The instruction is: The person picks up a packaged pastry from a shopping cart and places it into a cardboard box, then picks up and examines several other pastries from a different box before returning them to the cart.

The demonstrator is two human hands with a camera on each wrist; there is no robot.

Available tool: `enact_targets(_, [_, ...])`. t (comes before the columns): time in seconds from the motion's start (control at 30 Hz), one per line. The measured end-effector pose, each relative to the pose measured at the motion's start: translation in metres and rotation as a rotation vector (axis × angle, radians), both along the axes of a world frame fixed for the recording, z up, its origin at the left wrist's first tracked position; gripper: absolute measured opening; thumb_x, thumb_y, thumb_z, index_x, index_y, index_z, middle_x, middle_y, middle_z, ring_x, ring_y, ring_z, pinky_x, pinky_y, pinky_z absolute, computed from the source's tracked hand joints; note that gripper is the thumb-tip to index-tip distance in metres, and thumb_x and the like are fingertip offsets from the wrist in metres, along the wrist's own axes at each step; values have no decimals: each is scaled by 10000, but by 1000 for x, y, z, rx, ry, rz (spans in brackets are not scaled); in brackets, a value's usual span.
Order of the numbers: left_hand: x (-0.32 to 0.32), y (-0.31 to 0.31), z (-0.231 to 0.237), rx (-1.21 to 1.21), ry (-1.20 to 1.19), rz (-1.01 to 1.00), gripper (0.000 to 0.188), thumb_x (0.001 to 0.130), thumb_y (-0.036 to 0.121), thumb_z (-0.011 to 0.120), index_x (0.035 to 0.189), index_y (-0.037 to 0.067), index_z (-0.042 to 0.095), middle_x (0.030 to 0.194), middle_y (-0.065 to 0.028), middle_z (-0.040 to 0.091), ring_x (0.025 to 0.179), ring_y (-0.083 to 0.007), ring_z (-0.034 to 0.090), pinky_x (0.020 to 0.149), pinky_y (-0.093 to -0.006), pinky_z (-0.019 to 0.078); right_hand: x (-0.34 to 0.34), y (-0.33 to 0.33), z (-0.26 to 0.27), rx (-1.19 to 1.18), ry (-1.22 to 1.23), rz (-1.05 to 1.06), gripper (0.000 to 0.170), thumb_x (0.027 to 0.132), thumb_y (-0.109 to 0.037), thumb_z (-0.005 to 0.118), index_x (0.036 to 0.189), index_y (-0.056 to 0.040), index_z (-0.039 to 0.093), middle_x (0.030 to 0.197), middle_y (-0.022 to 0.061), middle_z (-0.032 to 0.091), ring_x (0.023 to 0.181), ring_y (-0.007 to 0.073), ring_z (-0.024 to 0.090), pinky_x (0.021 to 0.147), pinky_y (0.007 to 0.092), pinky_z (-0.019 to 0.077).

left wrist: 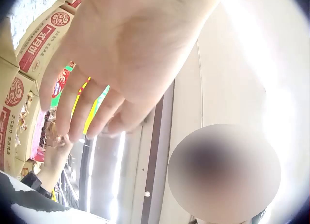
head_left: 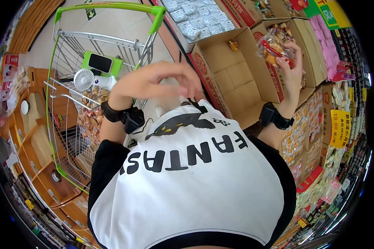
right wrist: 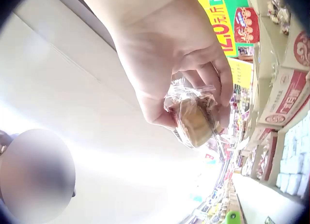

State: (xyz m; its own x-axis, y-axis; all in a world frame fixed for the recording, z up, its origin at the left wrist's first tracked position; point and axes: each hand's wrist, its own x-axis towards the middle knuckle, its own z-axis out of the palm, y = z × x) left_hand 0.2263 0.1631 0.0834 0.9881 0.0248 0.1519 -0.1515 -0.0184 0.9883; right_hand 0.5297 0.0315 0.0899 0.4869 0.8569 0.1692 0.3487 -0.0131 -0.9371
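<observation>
The right hand (head_left: 293,68) grips a wrapped mooncake-like pastry (head_left: 273,53) in clear film with red print, above a cardboard box (head_left: 313,54) of similar packets. In the right wrist view, that hand (right wrist: 179,64) pinches the pastry (right wrist: 194,121) between thumb and fingers. The left hand (head_left: 164,81), slightly blurred, hangs in front of the shirt beside the cart, fingers loosely bent and holding nothing. The left wrist view shows this hand (left wrist: 116,54) with fingers extended and no object in it.
At the left stands a shopping cart (head_left: 112,5) with a green handle, holding a phone (head_left: 100,63), a white fan (head_left: 84,79) and many wrapped packets (head_left: 89,120). A mostly bare box (head_left: 232,70) with one packet lies between cart and right hand. White packets (head_left: 199,20) fill another box.
</observation>
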Motion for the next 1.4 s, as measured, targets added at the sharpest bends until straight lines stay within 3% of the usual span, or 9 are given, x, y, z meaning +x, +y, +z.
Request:
enact_targets(0.17, [-15,-7,-25,-50,83,484,200,815,51,492,1003,-19,498,896,-66,542,829,-120,526,744,-236,423,-46,19,1,17,44,197,405,702,-68,606,1061,-88,420,1013,56,473,884,133,519,615,222,488])
enact_targets(0.27, [-25,-12,-34,-44,96,565,224,812,36,504,1031,-8,488,931,-68,540,844,-122,526,763,-237,426,-77,31,-3,24,100,463,417,683,-70,634,1041,-78,422,1030,60,459,931,149,497,607,234,502])
enact_targets(0.4, [-41,-21,-37,-17,138,644,280,804,60,541,1065,-8,465,970,-80,535,861,-131,531,772,-242,424,-110,47,-19,61,46,635,442,670,-53,658,1034,-63,408,1038,63,458,975,151,482,792,259,439])
enact_targets(0.5, [-54,-27,-44,-70,119,659,305,803,67,550,1080,-8,448,988,-84,532,883,-143,540,776,-253,425,-134,50,-21,-27,279,720,458,670,-17,649,1046,-58,392,1041,72,458,1001,147,468,859,267,387])
enact_targets(0.73, [-82,-44,-49,-109,129,792,248,798,98,572,1001,-26,499,918,-73,578,829,-122,561,753,-250,439,-171,56,-32,-46,333,809,446,708,-7,613,1076,-54,365,1034,79,458,971,143,489,800,254,434])
enact_targets(0.8, [-92,-48,-48,-140,140,815,235,798,96,572,986,-28,504,898,-69,580,809,-121,566,746,-247,441,-181,53,-31,-239,523,747,427,735,-19,598,1083,-50,354,1026,87,460,927,140,518,714,237,484])
enact_targets(0.9, [-104,-55,-49,-216,144,849,197,803,88,564,949,-30,508,867,-67,580,781,-121,572,734,-242,446,-198,54,-41,-178,587,772,405,756,-26,585,1083,-52,346,1022,96,463,885,137,540,652,222,510])
enact_targets(1.3, [-138,-75,-65,-365,122,999,88,844,84,493,879,5,477,795,-34,536,751,-107,549,701,-230,436,-231,52,-55,-325,538,892,402,758,-52,597,1083,-51,360,1026,92,467,919,126,518,690,217,484])
enact_targets(1.4, [-140,-74,-67,-369,97,1070,87,848,102,481,864,16,474,765,-20,519,701,-94,521,664,-217,414,-235,53,-62,-233,522,884,394,739,-110,651,1037,-66,398,969,84,523,725,84,558,582,181,448])
